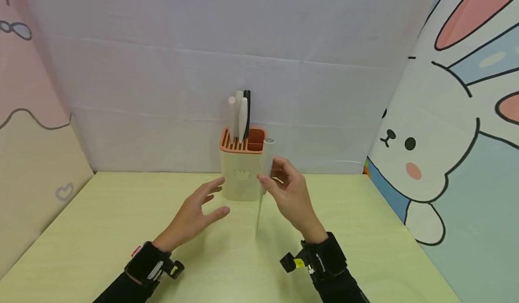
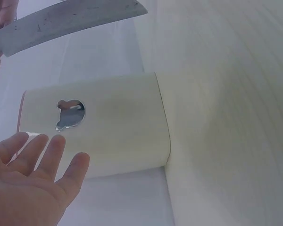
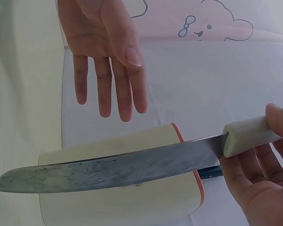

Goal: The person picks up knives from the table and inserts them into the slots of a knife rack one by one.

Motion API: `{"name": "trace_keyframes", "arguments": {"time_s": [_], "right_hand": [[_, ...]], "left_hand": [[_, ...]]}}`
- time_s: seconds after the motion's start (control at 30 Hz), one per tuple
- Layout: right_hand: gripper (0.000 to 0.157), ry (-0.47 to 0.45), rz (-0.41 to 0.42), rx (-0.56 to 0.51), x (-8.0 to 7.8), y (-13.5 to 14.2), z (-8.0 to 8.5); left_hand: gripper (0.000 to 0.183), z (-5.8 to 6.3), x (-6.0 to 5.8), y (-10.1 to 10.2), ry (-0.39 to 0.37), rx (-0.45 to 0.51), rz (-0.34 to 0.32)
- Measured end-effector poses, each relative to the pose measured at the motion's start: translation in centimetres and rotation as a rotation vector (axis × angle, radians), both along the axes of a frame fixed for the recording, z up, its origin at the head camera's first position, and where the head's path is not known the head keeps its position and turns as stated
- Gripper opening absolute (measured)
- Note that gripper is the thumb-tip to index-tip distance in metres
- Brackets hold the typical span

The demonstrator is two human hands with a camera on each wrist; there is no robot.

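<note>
My right hand (image 1: 289,194) pinches the white handle of a knife (image 1: 266,161) between thumb and fingers, handle up and blade pointing down. In the right wrist view the long, smudged blade (image 3: 113,169) crosses in front of a cream knife holder (image 3: 165,202). My left hand (image 1: 194,215) has its fingers spread and holds nothing, near the holder's left front side. The knife holder (image 1: 241,176) has an orange slotted top and a small cutout on its front. Several white-handled knives (image 1: 242,118) and a black-handled one (image 1: 248,109) stand in its slots.
The holder stands at the back of a pale yellow-green table (image 1: 227,267), by a white sheet backdrop (image 1: 162,77). On the right is a rabbit-printed panel (image 1: 446,167); a pink and cream panel (image 1: 32,158) stands on the left.
</note>
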State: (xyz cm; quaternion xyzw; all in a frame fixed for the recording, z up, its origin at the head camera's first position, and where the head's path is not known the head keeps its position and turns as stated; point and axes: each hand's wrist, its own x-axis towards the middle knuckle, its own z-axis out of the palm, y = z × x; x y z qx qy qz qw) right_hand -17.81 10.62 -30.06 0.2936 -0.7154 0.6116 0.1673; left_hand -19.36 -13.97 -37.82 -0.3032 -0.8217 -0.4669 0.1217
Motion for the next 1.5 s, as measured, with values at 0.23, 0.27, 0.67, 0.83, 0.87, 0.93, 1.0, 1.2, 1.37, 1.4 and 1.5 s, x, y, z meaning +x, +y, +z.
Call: {"name": "trace_keyframes", "arguments": {"time_s": [0.23,0.27,0.67,0.83,0.87,0.93,1.0,1.2,1.37,1.4,1.5], "right_hand": [[0.040,0.002,0.008,-0.017,0.3,0.1,0.3],[0.040,0.002,0.008,-0.019,0.3,0.1,0.4],[0.040,-0.014,0.012,-0.023,0.4,0.2,0.4],[0.039,0.000,0.007,-0.022,0.5,0.3,0.5],[0.039,0.003,0.011,-0.025,0.5,0.3,0.5],[0.039,0.008,0.019,-0.030,0.5,0.2,0.5],[0.038,0.011,0.027,-0.036,0.4,0.1,0.6],[0.038,0.017,0.026,-0.028,0.5,0.0,0.6],[0.040,0.009,0.025,-0.032,0.5,0.1,0.6],[0.039,0.007,0.023,-0.033,0.5,0.1,0.6],[0.039,0.003,0.023,-0.033,0.5,0.1,0.6]], "left_hand": [[0.063,2.1,0.0,1.1,-0.044,0.109,-0.043],[0.062,2.3,-0.1,1.3,-0.043,0.121,-0.049],[0.055,7.2,-1.4,4.8,0.033,0.216,-0.134],[0.050,11.0,0.0,6.7,0.052,0.260,-0.182],[0.049,11.5,0.1,6.9,0.051,0.270,-0.191],[0.047,12.2,0.3,7.3,0.043,0.284,-0.199],[0.045,12.7,0.4,7.6,0.033,0.297,-0.207],[0.039,13.3,0.5,8.3,0.022,0.274,-0.205],[0.033,13.3,0.6,8.6,0.015,0.260,-0.193],[0.032,13.3,0.6,8.6,0.016,0.256,-0.190],[0.030,13.3,0.6,8.7,0.024,0.245,-0.175]]}}
